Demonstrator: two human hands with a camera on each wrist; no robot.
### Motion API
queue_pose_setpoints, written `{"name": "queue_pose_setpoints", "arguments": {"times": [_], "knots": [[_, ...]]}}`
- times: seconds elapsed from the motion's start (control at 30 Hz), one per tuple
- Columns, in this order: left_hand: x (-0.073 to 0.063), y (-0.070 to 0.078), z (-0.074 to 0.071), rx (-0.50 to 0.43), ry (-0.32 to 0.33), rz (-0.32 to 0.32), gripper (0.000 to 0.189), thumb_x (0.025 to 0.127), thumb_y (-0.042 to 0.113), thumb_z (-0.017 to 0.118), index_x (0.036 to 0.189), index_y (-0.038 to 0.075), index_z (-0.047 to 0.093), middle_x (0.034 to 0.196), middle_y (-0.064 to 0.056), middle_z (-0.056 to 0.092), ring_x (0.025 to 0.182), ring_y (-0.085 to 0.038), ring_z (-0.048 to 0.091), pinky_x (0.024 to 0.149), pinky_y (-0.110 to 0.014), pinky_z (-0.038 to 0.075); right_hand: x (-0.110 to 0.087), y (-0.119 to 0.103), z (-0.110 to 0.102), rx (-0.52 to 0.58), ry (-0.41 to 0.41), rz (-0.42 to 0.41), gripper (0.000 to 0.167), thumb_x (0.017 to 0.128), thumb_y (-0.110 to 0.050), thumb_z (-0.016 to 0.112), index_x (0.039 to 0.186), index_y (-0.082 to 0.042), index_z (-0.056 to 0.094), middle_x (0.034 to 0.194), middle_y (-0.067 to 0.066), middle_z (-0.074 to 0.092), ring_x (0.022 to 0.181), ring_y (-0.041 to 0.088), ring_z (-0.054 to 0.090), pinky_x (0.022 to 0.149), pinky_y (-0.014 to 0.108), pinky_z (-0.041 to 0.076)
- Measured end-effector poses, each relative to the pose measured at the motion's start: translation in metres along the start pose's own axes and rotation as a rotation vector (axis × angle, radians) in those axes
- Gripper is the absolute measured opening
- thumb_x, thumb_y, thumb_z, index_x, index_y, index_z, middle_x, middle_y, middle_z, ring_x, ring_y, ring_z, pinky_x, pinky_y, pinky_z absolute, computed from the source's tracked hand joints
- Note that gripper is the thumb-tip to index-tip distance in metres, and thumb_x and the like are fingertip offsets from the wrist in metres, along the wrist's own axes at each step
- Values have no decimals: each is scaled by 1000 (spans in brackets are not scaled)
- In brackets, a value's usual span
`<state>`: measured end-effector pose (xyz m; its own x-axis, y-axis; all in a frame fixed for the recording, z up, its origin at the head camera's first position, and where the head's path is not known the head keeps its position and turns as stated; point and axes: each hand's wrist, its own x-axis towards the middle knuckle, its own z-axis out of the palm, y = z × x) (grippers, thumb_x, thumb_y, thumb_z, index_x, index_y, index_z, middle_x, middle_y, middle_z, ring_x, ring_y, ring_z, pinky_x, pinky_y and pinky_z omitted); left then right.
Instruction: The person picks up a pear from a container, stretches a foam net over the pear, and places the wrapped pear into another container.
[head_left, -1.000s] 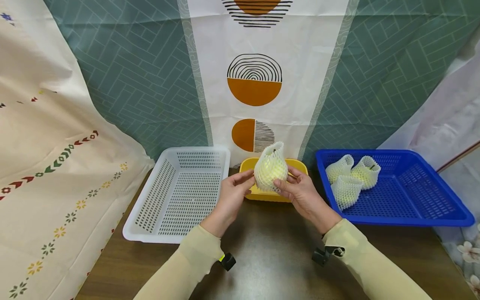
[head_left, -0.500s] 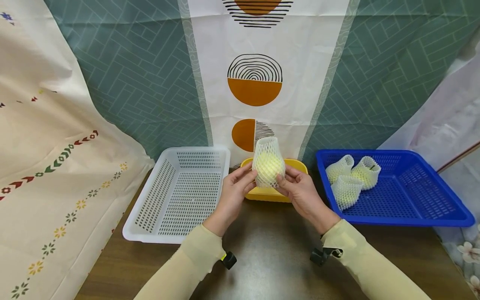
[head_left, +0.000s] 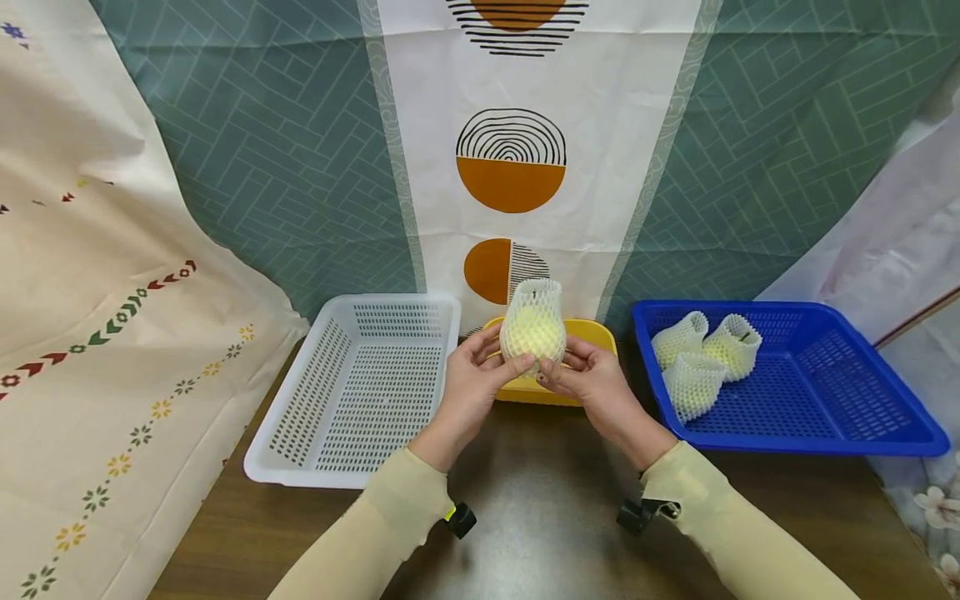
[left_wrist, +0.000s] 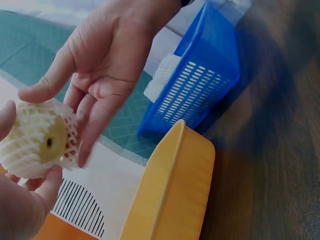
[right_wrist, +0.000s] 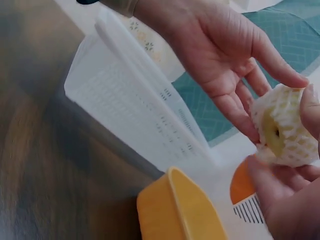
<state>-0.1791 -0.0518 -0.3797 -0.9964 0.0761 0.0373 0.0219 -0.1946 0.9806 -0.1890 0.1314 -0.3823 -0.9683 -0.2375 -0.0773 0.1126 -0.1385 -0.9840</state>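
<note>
A round pale-yellow fruit [head_left: 533, 327] in a white foam net is held up above the yellow container [head_left: 543, 396]. The net's loose end stands upward in the head view. My left hand [head_left: 474, 379] grips its left side, and my right hand [head_left: 596, 382] grips its lower right. Both thumbs lie close together across the front near its base. In the left wrist view, the fruit's underside [left_wrist: 52, 142] shows through an opening in the net, with a small dark dimple. Several fingers are hidden behind the fruit in the head view.
A white perforated basket [head_left: 382, 408] stands to the left. To the right, a blue basket [head_left: 795, 400] holds three net-wrapped fruits [head_left: 693, 387] in its left part. A patterned cloth [head_left: 510, 75] hangs behind. Everything stands on a dark wooden table [head_left: 540, 508].
The fruit has shifted slightly left and turned, so its net now stands more upright. My left thumb has come across the front, near my right thumb. The baskets stay put.
</note>
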Motion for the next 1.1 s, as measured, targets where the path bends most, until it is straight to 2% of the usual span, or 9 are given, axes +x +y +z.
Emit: {"name": "queue_pose_setpoints", "arguments": {"times": [0.13, 0.27, 0.33, 0.4, 0.57, 0.73, 0.9, 1.0, 1.1], "knots": [[-1, -2, 0, 9, 35, 2, 63, 70, 33, 82, 126, 24, 54, 119, -3, 62, 105, -21, 63, 85, -28, 53, 0, -2, 1, -158, -25, 13, 64, 82, -40, 68, 135, -11, 46, 128, 11, 58, 112, 27, 60, 88, 39, 52], [-1, -2, -2, -23, 50, -15, 62, 72, 33, 80, 127, 21, 53, 119, -6, 62, 102, -21, 63, 85, -28, 53, -1, -7, 2, -268, -20, -3, 63, 84, -50, 61, 133, -11, 49, 126, 7, 58, 111, 19, 59, 98, 37, 47], [-1, -2, -3, -46, 48, -20, 60, 75, 32, 78, 128, 18, 52, 119, -7, 63, 100, -20, 64, 85, -29, 53, -1, -9, 2, -229, -31, -18, 62, 87, -50, 57, 132, -7, 48, 125, 8, 57, 110, 16, 59, 99, 36, 45], [0, -2, -5, -57, 42, -28, 59, 77, 32, 76, 127, 17, 50, 119, -8, 63, 99, -19, 65, 85, -30, 53, -1, -12, 3, -140, -48, -28, 60, 90, -46, 55, 131, -4, 45, 123, 9, 56, 108, 15, 60, 97, 35, 46], [2, -1, -6, -13, 51, -16, 57, 78, 30, 75, 126, 14, 49, 122, -7, 60, 104, -21, 62, 86, -28, 52, 0, -12, 5, 7, -40, -27, 55, 89, -34, 61, 128, -3, 40, 116, 8, 55, 101, 13, 62, 87, 30, 52], [2, 0, -8, 50, 100, 36, 50, 78, 28, 75, 122, 14, 56, 117, -9, 58, 102, -23, 59, 83, -25, 52, 0, -10, 5, 19, 43, -15, 52, 84, -28, 70, 122, -8, 41, 116, 7, 50, 97, 14, 62, 85, 30, 53], [0, 2, -7, 7, 60, 38, 45, 81, 33, 73, 121, 16, 61, 118, -6, 63, 106, -19, 61, 88, -29, 52, 2, -10, 7, -16, 97, -50, 60, 78, -27, 76, 124, -10, 41, 116, 8, 48, 97, 16, 61, 83, 32, 54], [-1, 5, -5, -3, 38, 20, 50, 78, 39, 74, 122, 19, 61, 120, -2, 63, 108, -18, 61, 93, -32, 50, 3, -11, 8, -66, 83, -70, 64, 78, -29, 76, 130, -11, 42, 120, 9, 51, 101, 18, 61, 83, 29, 54], [-1, 7, -4, 22, 50, -4, 54, 75, 43, 76, 122, 20, 61, 118, 0, 64, 108, -16, 60, 95, -32, 48, 2, -12, 8, -117, 42, -66, 62, 81, -33, 73, 132, -11, 45, 123, 8, 52, 105, 18, 61, 85, 29, 54]]}}
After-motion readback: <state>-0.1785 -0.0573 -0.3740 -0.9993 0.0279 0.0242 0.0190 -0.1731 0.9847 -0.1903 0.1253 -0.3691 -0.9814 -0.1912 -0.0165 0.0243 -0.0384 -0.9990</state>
